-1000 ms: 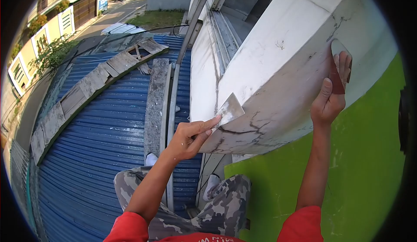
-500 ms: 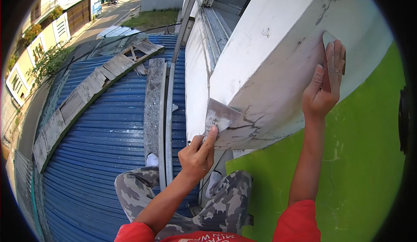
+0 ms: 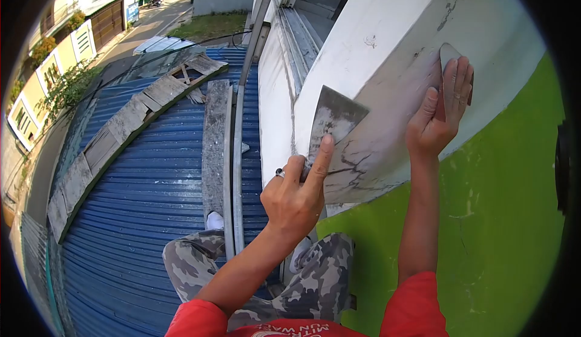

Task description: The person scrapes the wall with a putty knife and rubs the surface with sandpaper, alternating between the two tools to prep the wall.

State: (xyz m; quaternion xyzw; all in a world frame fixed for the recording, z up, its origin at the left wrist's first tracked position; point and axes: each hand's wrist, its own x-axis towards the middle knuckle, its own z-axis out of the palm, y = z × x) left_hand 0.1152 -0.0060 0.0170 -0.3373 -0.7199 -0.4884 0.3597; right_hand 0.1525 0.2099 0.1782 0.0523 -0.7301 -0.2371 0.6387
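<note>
My left hand (image 3: 293, 198) is closed around the handle of a putty knife (image 3: 338, 118). Its index finger lies stretched along the wide, white-smeared blade, which is at the edge of the cracked white wall section (image 3: 387, 116). Higher up on the right, my right hand (image 3: 437, 116) presses a thin flat plate (image 3: 448, 52) against the same surface. The plate has a pale pointed tip and brownish sides; my fingers lie straight over it with the thumb at its left side, hiding most of it.
Below the white section is a green wall (image 3: 484, 216). To the left lies a blue corrugated roof (image 3: 133, 198) with a grey plank (image 3: 215, 149) and a metal rail (image 3: 238, 167). A window frame (image 3: 299, 37) is above. My legs (image 3: 308, 282) straddle the rail.
My left hand has moved up and to the right with the putty knife, uncovering more of the lower wall edge. The right hand and its plate have shifted slightly left.
</note>
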